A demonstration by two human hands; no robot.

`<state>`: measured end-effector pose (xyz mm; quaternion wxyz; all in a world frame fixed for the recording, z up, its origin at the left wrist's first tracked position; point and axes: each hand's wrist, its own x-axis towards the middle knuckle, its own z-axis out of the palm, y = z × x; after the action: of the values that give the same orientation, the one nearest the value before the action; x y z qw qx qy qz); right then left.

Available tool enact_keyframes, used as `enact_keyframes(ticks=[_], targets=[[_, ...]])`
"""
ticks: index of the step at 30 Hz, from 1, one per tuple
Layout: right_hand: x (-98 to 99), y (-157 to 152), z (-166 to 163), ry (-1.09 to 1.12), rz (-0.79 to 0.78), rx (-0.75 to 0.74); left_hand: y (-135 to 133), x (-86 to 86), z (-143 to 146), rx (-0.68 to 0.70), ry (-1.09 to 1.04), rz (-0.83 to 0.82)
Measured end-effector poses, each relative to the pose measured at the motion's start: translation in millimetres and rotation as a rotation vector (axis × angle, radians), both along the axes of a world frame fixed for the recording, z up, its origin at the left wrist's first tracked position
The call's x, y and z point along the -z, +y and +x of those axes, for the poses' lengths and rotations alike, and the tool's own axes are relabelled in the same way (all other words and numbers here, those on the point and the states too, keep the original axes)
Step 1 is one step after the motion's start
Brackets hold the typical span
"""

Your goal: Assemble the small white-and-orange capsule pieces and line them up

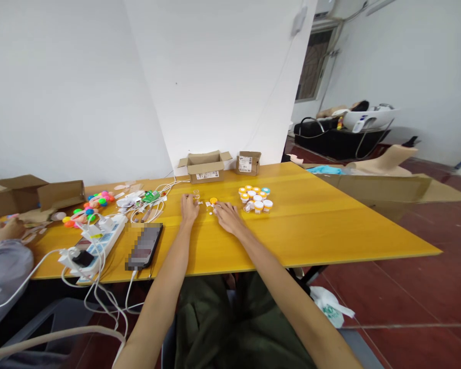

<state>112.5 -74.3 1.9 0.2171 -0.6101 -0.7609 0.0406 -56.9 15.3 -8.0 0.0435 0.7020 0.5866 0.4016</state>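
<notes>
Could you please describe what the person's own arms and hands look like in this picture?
Both forearms are bare, with no sleeves, gloves, watch or rings visible. The left hand and right hand are slim, with long fingers. Dark olive-green trousers show between the arms.

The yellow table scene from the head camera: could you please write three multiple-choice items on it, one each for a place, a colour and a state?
1. Where is the cluster of small bottles?
A. beside the right hand
B. inside a box
C. on the floor

2. What colour is the loose cap between the hands?
A. blue
B. orange
C. black

3. How is the larger cardboard box by the wall?
A. taped shut
B. crushed flat
C. flaps open

Answers: 1 A, the bottles stand on the table to that hand's right; 2 B, it shows orange; 3 C, its flaps spread outward.
</notes>
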Motion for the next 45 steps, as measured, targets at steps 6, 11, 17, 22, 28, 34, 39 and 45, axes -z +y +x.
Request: enact_keyframes(ticks=[6,11,17,22,28,34,39,45], targets=[[3.5,2.9,-1.3,-0.012,0.027,-0.003,3.9,2.8,5.3,0.051,-0.042,0.015],[3.2,1.8,-2.1,-0.036,0.023,-0.011,7.8,3.3,3.7,0.042,-0.056,-0.025],[0.6,0.4,-3.3,-0.031,0.002,-0.015,1.4,-2.5,3.5,0.043,-0.039,0.016],[-0.6,4.1,-1.6,0.04,-0.036,0.007,-2.4,-5.7,4.8,0.088,0.066,0.032],[-2.5,12.8,-4.8,0.058,-0.07,0.002,4.7,-2.0,-0.5,0.087,0.03,-0.014],[-3.0,34.3,-17.0,0.085,-0.047,0.03,11.0,3.0,-3.6,0.053,-0.013,-0.035],[-4.7,47.0,-23.6,0.059,-0.014,0.049,12.6,5.6,-2.6,0.017,-0.03,-0.049],[-11.9,46.9,-24.8,0.046,-0.01,0.078,8.6,4.0,-2.0,0.016,-0.027,-0.056]])
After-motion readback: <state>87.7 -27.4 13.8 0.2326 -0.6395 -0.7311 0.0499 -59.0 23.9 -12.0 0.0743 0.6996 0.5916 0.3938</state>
